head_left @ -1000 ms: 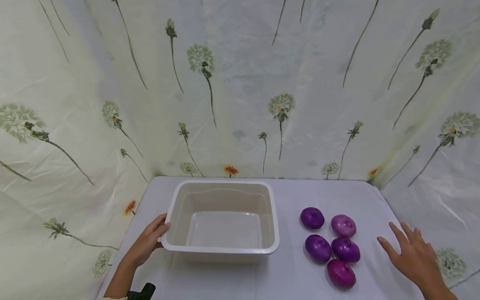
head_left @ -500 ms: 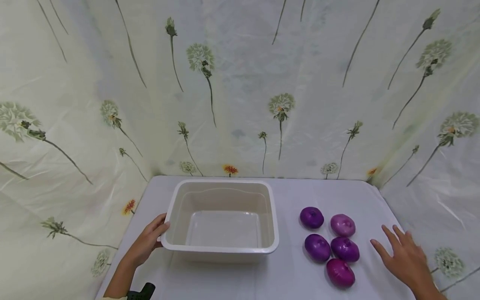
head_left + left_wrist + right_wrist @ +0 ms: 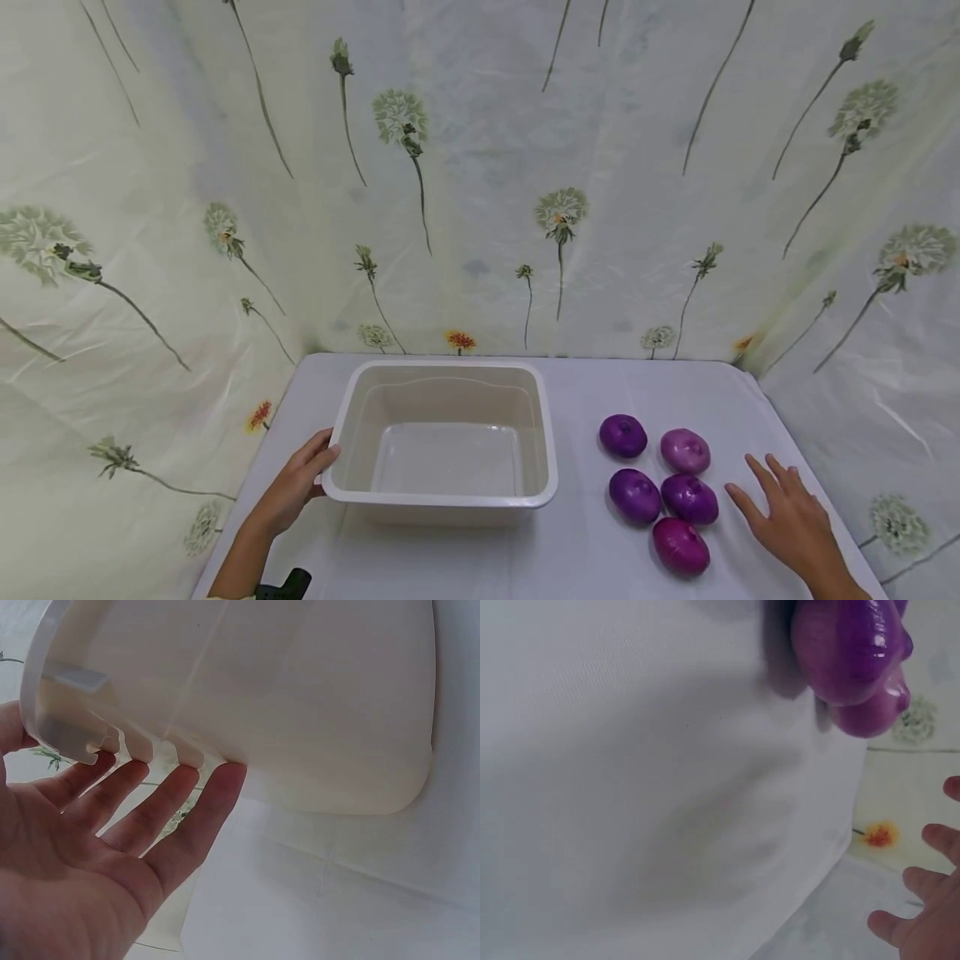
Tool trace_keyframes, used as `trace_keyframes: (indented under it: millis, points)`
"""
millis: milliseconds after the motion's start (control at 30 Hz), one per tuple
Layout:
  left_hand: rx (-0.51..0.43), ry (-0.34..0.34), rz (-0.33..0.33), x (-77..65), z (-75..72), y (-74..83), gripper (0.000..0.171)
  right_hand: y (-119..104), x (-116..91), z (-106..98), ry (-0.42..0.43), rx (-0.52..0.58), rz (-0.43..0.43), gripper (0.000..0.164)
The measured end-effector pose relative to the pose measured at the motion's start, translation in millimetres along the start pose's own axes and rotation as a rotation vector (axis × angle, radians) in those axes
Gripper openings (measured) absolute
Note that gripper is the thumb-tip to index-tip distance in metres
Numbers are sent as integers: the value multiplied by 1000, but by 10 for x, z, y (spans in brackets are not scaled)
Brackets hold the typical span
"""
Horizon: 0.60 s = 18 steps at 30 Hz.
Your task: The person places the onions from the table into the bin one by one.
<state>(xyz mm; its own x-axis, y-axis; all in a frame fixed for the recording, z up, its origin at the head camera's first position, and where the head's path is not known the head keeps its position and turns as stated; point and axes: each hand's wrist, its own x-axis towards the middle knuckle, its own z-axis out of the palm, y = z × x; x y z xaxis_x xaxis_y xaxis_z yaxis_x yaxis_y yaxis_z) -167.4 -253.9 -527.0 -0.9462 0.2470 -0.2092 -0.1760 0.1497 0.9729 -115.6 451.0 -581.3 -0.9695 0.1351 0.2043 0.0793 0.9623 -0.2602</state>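
A beige plastic basin (image 3: 442,502) stands on the left half of the table, with nothing inside it. My left hand (image 3: 298,481) grips its left rim, thumb on top. In the left wrist view the fingers (image 3: 217,802) of that hand reach under the rim and touch the outer wall (image 3: 322,712). Several purple onions lie grouped to the right of the basin, among them a pale one (image 3: 686,452) at the back and a magenta one (image 3: 681,547) at the front. Right of this group hovers my right hand (image 3: 787,521), fingers spread, holding nothing.
A white cloth (image 3: 577,550) covers the table. Curtains printed with dandelions (image 3: 480,167) rise behind it and on both sides. A dark band (image 3: 283,585) is on my left wrist.
My right hand has moved left, closer to the onions, with its fingers still spread. The left hand, basin and onions keep their places.
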Motion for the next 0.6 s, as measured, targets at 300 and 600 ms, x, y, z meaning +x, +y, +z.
trace_keyframes:
  millis: [300, 600]
  points:
    - [7, 7, 3, -14, 10, -2, 55, -85, -23, 33, -94, 48, 38, 73]
    - [8, 7, 10, -28, 27, 3, 54, -144, -28, 77, -147, 123, 74, 76]
